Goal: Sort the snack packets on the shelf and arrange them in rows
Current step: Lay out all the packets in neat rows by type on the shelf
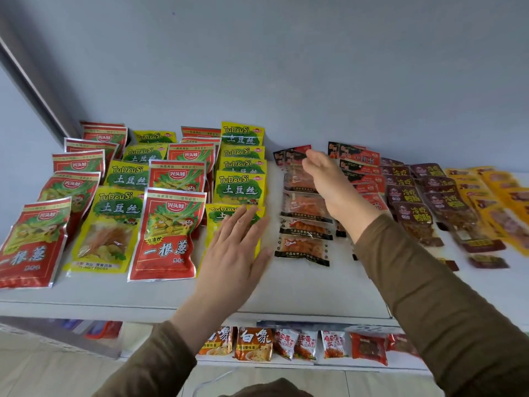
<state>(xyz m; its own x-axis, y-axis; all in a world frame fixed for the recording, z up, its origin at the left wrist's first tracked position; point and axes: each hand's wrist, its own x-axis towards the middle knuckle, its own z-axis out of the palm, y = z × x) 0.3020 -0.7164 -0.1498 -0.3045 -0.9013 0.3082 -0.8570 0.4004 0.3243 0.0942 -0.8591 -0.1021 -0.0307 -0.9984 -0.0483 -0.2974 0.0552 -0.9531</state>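
Snack packets lie flat in overlapping columns running near to far on the pale grey shelf (286,293). From the left: shiny red foil packets with green onion art (167,236) alternate with yellow-green foil packets marked TuDouSi (107,222), four columns in all. Mid-shelf is one column of small clear packets with black ends and orange filling (303,247). Right of it are red-and-black packets (362,164), then dark maroon packets (415,216), then yellow packets (492,202) at the far right.

My left hand (234,253) is spread flat, fingers straight, over the nearest packet of the rightmost yellow-green column; contact not clear. My right hand (329,181) reaches over the far end of the clear-packet column, fingertips at the top packet. Can't tell if it's pinching: motion blur.

My right arm covers part of the red-and-black column. The yellow packets are blurred and cut off at the frame edge; print unreadable.

A lower shelf (286,365) shows below, holding small orange and white packets (253,343). Plain grey-blue wall (286,67) behind, pale tiled floor (43,368) near left.
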